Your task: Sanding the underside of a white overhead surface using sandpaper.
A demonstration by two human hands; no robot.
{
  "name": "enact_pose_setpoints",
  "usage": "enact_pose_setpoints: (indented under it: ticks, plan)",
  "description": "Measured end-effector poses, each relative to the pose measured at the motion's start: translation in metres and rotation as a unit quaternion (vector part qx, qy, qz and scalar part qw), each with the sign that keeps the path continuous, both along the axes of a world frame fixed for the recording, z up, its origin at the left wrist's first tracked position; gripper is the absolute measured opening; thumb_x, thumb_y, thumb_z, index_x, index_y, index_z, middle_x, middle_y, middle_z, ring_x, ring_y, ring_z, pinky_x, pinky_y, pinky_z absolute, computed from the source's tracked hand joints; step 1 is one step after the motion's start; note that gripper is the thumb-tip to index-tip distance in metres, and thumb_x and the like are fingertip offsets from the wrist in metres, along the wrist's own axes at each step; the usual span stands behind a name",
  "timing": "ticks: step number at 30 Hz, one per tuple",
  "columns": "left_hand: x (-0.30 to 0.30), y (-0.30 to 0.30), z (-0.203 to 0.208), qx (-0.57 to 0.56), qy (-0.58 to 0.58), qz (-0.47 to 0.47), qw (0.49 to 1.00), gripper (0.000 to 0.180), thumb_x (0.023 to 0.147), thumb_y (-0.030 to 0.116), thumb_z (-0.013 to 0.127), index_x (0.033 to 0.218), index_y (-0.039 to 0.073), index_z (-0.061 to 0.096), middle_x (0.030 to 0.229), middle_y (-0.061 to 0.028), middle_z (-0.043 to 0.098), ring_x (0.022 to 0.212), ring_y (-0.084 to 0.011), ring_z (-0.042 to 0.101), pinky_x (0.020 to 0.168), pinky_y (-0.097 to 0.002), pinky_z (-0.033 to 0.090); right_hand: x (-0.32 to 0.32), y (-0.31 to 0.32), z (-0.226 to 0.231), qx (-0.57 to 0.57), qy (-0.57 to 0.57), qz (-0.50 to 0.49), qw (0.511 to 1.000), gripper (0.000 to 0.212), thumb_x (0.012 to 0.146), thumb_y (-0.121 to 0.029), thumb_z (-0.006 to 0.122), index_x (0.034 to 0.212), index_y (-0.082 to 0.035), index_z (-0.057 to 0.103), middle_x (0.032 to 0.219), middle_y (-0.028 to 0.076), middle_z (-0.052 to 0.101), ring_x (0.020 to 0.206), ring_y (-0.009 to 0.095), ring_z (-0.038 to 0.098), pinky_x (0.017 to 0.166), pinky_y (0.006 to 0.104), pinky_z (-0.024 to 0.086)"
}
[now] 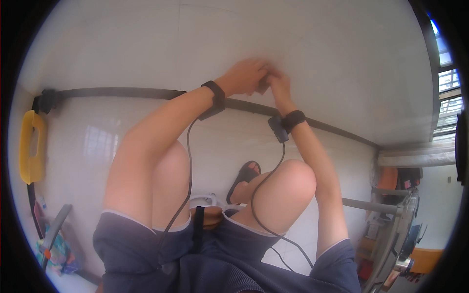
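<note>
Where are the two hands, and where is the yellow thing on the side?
left hand (pixel 244 75), head view, on the back of the hand.
right hand (pixel 278 83), head view, on the back of the hand by the knuckles.
yellow handle-shaped thing (pixel 30 168), head view, on its lower yellow part.

whatever sits between the left hand and right hand is blurred and covered by fingers. the yellow handle far left is cut off.

White tiled wall and floor, black skirting strip. Black wristbands with black cables. Navy shorts, white-trimmed. Black sandal. Yellow handle far left. Orange items right.
</note>
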State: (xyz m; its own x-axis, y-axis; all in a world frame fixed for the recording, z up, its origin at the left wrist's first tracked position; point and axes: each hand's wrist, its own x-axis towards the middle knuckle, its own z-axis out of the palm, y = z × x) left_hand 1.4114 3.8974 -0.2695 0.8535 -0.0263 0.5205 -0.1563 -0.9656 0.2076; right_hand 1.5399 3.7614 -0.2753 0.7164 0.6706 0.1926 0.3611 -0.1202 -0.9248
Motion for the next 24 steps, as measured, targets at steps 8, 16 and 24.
enact_pose_setpoints:
  ticks: [8,16,24]
  plan:
    - [-0.024,0.016,0.005,0.021,-0.060,0.003,0.998,0.058,0.063,0.019,0.086,0.115,0.005,0.065,0.139,-0.0081,0.053,0.131,-0.0277,0.050,0.106,-0.0380,0.045,-0.037,0.018,0.017,0.031,0.110,0.031,0.993,0.030,0.081,0.000,0.053,0.105,0.011,0.069,0.095,0.014,0.071,0.089,0.019,0.064,0.078,0.0324,0.051]
    - [-0.020,0.015,-0.020,-0.019,-0.077,-0.061,0.995,0.053,0.067,0.013,0.082,0.116,0.004,0.062,0.137,-0.0082,0.052,0.127,-0.0289,0.052,0.102,-0.0398,0.049,-0.023,0.019,-0.002,0.003,0.145,0.061,0.988,0.026,0.080,-0.001,0.055,0.100,0.010,0.069,0.094,0.013,0.070,0.087,0.019,0.064,0.079,0.0334,0.052]
    - [-0.065,0.017,-0.037,-0.291,-0.025,-0.064,0.954,0.036,0.078,0.001,0.062,0.114,0.000,0.060,0.133,-0.0161,0.054,0.125,-0.0365,0.051,0.102,-0.0431,0.046,-0.065,0.024,0.018,-0.009,0.340,0.094,0.936,0.021,0.084,-0.005,0.055,0.097,0.007,0.067,0.088,0.011,0.069,0.084,0.018,0.064,0.079,0.0311,0.052]
